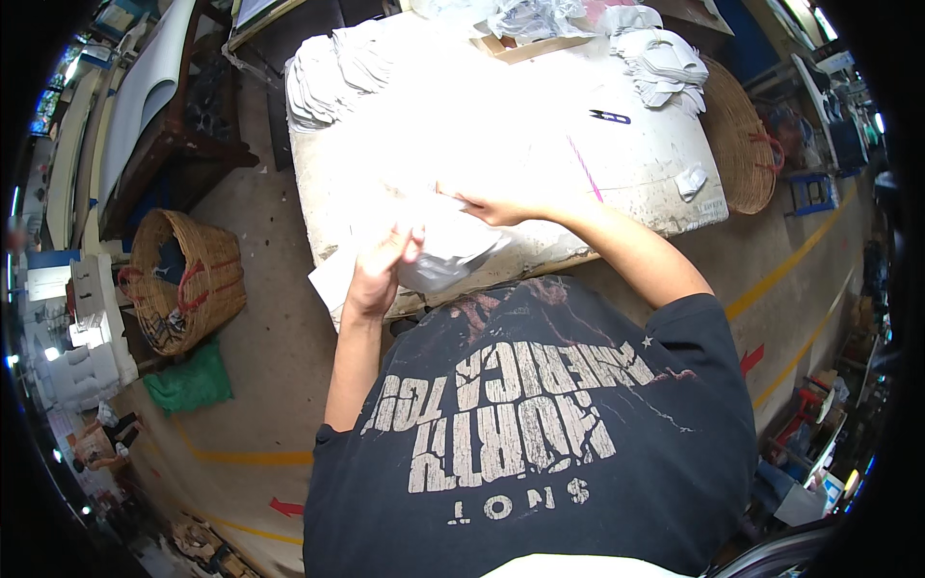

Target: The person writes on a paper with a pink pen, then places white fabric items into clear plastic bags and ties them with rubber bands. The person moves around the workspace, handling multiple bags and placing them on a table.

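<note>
white fabric piece [445, 252], pale and crumpled, held up over the near edge of the white worktable [540, 144], between both hands. left hand [378, 268] raised at its left side, fingers curled and closed on the cloth, somewhat blurred. right hand [496, 207] at the top right corner of the piece, thumb and fingers pinched on its edge, forearm stretched in from the right. below the hands, a dark t-shirt [540, 424] with pale cracked lettering filling the lower middle. on the table's far left, a stack of white cut pieces [328, 72]; on its far right, a second pile of white cut pieces [665, 58]. near that pile, small dark snips [610, 117] lying flat on the tabletop, well apart from the hands. a thin pink line [585, 169] running down the table surface just beyond the right hand. on the floor to the left, a wicker basket [183, 279] with a green cloth [193, 380] beside it; to the right of the table, another wicker basket [737, 135] tipped on its side.
</note>
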`<state>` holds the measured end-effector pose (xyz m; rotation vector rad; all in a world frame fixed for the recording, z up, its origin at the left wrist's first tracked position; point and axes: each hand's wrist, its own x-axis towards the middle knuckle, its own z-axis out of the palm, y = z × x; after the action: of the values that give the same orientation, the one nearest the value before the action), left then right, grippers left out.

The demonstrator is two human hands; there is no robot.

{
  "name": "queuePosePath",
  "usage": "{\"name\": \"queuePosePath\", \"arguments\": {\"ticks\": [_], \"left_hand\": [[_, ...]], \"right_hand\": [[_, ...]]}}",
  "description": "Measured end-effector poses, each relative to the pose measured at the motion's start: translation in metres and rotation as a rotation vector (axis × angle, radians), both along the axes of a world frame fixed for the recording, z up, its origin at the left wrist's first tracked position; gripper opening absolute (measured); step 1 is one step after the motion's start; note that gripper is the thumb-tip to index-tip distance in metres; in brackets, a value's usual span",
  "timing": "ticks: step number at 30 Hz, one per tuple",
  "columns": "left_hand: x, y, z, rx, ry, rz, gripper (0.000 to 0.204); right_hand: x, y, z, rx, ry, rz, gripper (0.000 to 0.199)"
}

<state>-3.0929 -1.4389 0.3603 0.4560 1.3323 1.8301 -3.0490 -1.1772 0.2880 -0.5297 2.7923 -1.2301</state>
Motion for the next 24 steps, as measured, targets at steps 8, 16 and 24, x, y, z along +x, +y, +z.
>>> {"name": "queuePosePath", "arguments": {"ticks": [8,16,24], "left_hand": [[0.015,0.015,-0.002,0.136,-0.016,0.316,0.019],[0.031,0.018,0.020,-0.194,0.313,0.167,0.031],[0.041,0.023,0.020,-0.563,1.122,0.220,0.014]], "right_hand": [[0.034,-0.036,0.069,-0.326,-0.249,-0.182,0.042],[0.033,-0.020,0.073,0.017,-0.255,0.191,0.038],[0.038,-0.017,0.098,-0.029,-0.316,0.090,0.081]]}}
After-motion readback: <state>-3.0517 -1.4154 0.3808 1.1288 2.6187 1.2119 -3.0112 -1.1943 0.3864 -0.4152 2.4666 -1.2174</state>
